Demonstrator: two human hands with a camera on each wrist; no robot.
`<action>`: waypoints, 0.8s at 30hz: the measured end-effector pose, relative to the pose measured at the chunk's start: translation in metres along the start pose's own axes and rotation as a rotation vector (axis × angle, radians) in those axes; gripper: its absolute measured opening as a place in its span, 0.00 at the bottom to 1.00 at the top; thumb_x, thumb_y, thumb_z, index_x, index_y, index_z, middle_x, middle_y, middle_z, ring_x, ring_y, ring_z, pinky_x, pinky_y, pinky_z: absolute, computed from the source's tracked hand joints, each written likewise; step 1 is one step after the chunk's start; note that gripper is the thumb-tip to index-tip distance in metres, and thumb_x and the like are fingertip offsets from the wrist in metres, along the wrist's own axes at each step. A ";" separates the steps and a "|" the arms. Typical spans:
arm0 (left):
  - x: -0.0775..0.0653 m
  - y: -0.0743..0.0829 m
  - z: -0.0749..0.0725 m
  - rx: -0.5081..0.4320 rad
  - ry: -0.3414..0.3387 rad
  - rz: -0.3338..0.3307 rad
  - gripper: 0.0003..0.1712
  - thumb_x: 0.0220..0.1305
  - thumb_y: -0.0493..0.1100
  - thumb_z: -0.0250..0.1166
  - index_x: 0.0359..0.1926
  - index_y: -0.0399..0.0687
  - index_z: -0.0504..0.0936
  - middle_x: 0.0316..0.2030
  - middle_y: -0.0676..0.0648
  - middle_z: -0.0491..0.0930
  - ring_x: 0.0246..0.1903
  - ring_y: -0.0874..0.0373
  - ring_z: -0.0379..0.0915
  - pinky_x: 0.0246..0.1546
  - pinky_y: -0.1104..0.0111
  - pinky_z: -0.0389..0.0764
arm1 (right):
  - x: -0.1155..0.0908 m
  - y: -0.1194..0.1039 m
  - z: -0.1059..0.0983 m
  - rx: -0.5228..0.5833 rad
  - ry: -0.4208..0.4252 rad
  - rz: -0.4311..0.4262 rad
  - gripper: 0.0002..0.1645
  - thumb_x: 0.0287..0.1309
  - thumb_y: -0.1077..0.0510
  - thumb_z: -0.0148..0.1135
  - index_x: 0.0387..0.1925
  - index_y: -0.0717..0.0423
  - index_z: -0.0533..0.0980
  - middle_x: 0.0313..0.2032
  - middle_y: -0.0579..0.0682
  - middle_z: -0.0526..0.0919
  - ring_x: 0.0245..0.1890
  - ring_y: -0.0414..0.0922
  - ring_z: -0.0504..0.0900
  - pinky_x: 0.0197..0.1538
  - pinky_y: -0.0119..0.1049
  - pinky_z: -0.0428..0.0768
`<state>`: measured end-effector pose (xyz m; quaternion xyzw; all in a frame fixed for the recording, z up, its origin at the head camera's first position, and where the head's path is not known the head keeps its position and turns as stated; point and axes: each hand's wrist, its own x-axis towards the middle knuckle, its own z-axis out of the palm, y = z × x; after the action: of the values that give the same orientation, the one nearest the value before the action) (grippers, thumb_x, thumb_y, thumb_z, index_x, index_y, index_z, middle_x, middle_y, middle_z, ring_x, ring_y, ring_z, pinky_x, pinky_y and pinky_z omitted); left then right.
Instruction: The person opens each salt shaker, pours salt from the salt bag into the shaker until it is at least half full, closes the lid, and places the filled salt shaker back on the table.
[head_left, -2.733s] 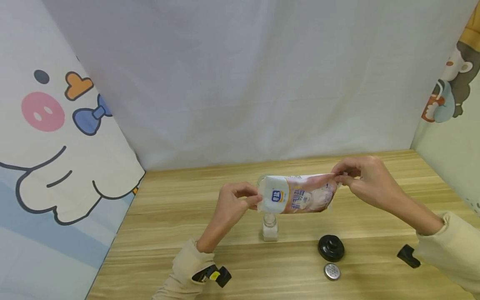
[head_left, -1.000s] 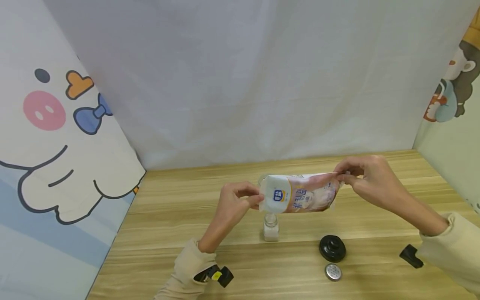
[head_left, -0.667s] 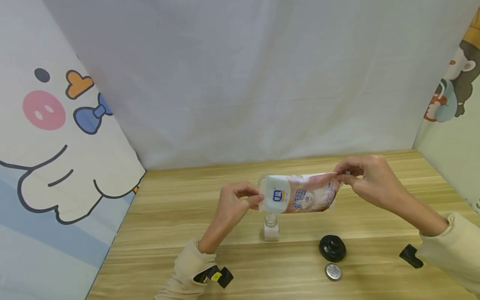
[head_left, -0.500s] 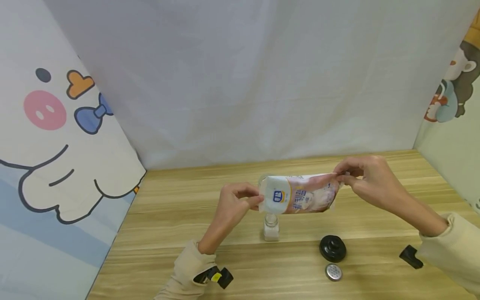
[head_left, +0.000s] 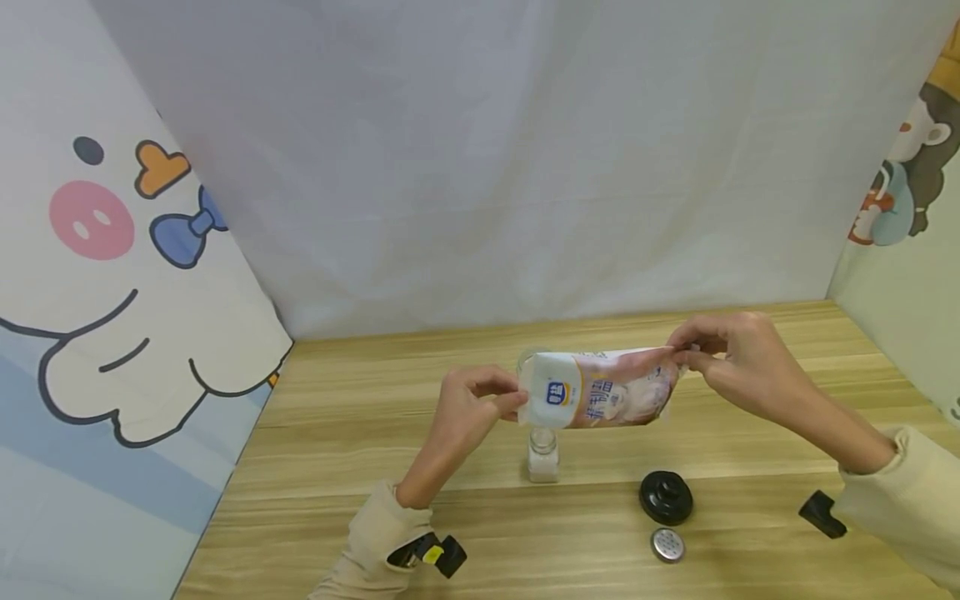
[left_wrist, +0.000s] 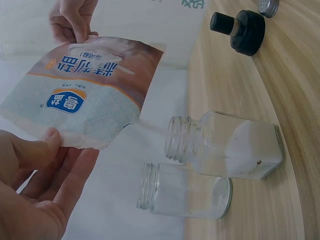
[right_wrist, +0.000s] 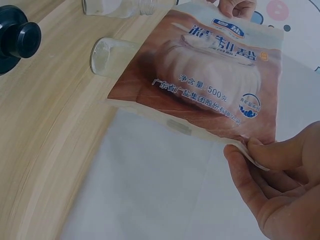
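Observation:
Both hands hold a printed bag of salt (head_left: 600, 387) sideways above the table. My left hand (head_left: 468, 408) pinches the pale end between thumb and fingers; my right hand (head_left: 742, 358) pinches a corner of the brown end, higher up. Below the pale end stands a small square glass jar (head_left: 543, 458), uncapped and partly filled with white salt. In the left wrist view, a lower bag corner points at the mouth of this square jar (left_wrist: 240, 145), with a faint whitish streak between them. Behind it stands a round glass jar (left_wrist: 190, 190), mostly hidden by the bag in the head view.
A black knobbed lid (head_left: 666, 497) lies on the wooden table (head_left: 360, 467), right of the jars. Just in front of it is a silver perforated shaker cap (head_left: 667, 545). A pale curtain (head_left: 480, 167) closes off the back, with cartoon-printed panels at both sides.

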<state>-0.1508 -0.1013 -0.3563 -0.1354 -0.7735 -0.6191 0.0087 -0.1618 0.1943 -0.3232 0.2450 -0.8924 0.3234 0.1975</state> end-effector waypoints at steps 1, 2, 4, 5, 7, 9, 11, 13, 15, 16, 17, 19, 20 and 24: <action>0.000 0.000 0.000 0.001 0.000 0.002 0.02 0.54 0.27 0.65 0.30 0.28 0.82 0.31 0.38 0.82 0.32 0.46 0.80 0.30 0.59 0.86 | 0.000 0.000 0.000 -0.001 -0.001 0.001 0.14 0.44 0.76 0.65 0.26 0.55 0.82 0.27 0.46 0.84 0.25 0.41 0.82 0.27 0.22 0.78; 0.000 -0.001 0.000 0.000 0.000 0.005 0.02 0.54 0.27 0.65 0.30 0.28 0.82 0.31 0.38 0.82 0.32 0.45 0.80 0.30 0.59 0.86 | 0.000 0.000 0.000 -0.004 -0.001 0.001 0.14 0.44 0.76 0.65 0.26 0.55 0.82 0.27 0.46 0.84 0.25 0.41 0.82 0.27 0.23 0.78; 0.002 -0.007 0.000 -0.007 0.002 0.004 0.01 0.54 0.26 0.66 0.30 0.29 0.82 0.31 0.38 0.82 0.32 0.45 0.81 0.30 0.59 0.86 | 0.000 0.000 0.000 -0.010 0.000 0.001 0.14 0.45 0.76 0.65 0.26 0.55 0.83 0.27 0.46 0.84 0.25 0.41 0.82 0.27 0.23 0.78; 0.004 -0.011 0.000 -0.011 0.001 0.004 0.01 0.54 0.26 0.66 0.30 0.30 0.82 0.31 0.38 0.82 0.32 0.46 0.81 0.30 0.59 0.86 | 0.000 0.000 0.000 -0.011 0.001 0.001 0.14 0.45 0.76 0.65 0.26 0.55 0.83 0.27 0.46 0.84 0.25 0.41 0.82 0.27 0.23 0.78; 0.006 -0.020 0.001 -0.021 0.002 0.007 0.01 0.54 0.28 0.67 0.30 0.32 0.83 0.31 0.40 0.83 0.31 0.48 0.81 0.29 0.61 0.86 | 0.000 0.000 0.000 -0.009 0.003 0.000 0.14 0.45 0.76 0.65 0.26 0.55 0.83 0.27 0.46 0.84 0.25 0.40 0.82 0.27 0.23 0.78; 0.008 -0.029 0.000 -0.033 0.002 0.009 0.02 0.54 0.29 0.67 0.30 0.33 0.83 0.31 0.41 0.83 0.31 0.50 0.81 0.29 0.62 0.86 | 0.000 0.000 0.000 -0.007 0.005 -0.002 0.14 0.45 0.77 0.65 0.26 0.55 0.82 0.27 0.46 0.84 0.25 0.40 0.82 0.28 0.22 0.78; 0.009 -0.032 0.000 -0.036 0.001 0.015 0.02 0.53 0.30 0.68 0.30 0.34 0.84 0.31 0.43 0.83 0.30 0.53 0.81 0.28 0.63 0.86 | 0.000 0.000 0.000 -0.002 0.005 -0.004 0.14 0.45 0.77 0.65 0.26 0.55 0.82 0.27 0.46 0.84 0.25 0.40 0.82 0.28 0.21 0.77; 0.010 -0.033 0.000 -0.034 0.002 0.021 0.03 0.53 0.31 0.69 0.30 0.34 0.83 0.30 0.43 0.83 0.29 0.53 0.81 0.28 0.63 0.86 | 0.000 0.000 0.000 0.002 0.006 -0.007 0.14 0.44 0.77 0.65 0.26 0.55 0.82 0.27 0.46 0.84 0.25 0.39 0.82 0.28 0.20 0.77; 0.010 -0.032 0.001 -0.027 0.003 0.019 0.03 0.53 0.31 0.69 0.30 0.34 0.84 0.30 0.43 0.83 0.29 0.53 0.81 0.28 0.63 0.86 | 0.000 0.000 0.000 0.003 0.006 -0.008 0.15 0.44 0.77 0.64 0.26 0.55 0.82 0.27 0.46 0.84 0.25 0.39 0.82 0.28 0.20 0.77; 0.010 -0.033 0.000 -0.025 0.003 0.021 0.03 0.53 0.31 0.69 0.30 0.35 0.84 0.30 0.43 0.83 0.30 0.53 0.81 0.28 0.63 0.86 | 0.000 0.000 0.000 0.002 0.007 -0.007 0.15 0.44 0.77 0.64 0.26 0.55 0.82 0.27 0.46 0.84 0.24 0.39 0.82 0.28 0.20 0.77; 0.010 -0.033 0.000 -0.023 0.004 0.024 0.02 0.54 0.31 0.69 0.30 0.35 0.84 0.30 0.43 0.83 0.30 0.52 0.81 0.28 0.63 0.86 | 0.000 0.000 0.000 0.001 0.008 -0.007 0.15 0.44 0.77 0.64 0.26 0.55 0.82 0.26 0.46 0.84 0.24 0.39 0.82 0.28 0.20 0.77; 0.010 -0.033 0.000 -0.019 0.004 0.028 0.02 0.54 0.32 0.69 0.30 0.36 0.84 0.30 0.43 0.83 0.30 0.52 0.81 0.28 0.63 0.86 | 0.000 0.000 0.000 0.000 0.008 -0.006 0.15 0.44 0.77 0.64 0.26 0.55 0.82 0.26 0.46 0.84 0.24 0.39 0.82 0.27 0.21 0.77; 0.010 -0.033 0.000 -0.016 0.004 0.029 0.02 0.54 0.32 0.69 0.30 0.36 0.84 0.30 0.43 0.83 0.30 0.52 0.81 0.28 0.63 0.86 | 0.000 0.000 0.000 0.000 0.009 -0.006 0.15 0.44 0.77 0.64 0.26 0.55 0.83 0.26 0.46 0.84 0.24 0.39 0.82 0.27 0.20 0.77; 0.009 -0.033 0.000 -0.014 0.005 0.031 0.02 0.54 0.32 0.69 0.30 0.35 0.84 0.30 0.43 0.83 0.29 0.53 0.81 0.28 0.63 0.86 | 0.000 0.000 0.000 0.003 0.011 -0.012 0.15 0.44 0.77 0.64 0.26 0.55 0.82 0.26 0.46 0.84 0.24 0.39 0.82 0.27 0.21 0.77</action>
<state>-0.1669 -0.1055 -0.3857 -0.1460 -0.7669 -0.6247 0.0191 -0.1617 0.1940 -0.3231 0.2486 -0.8894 0.3249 0.2039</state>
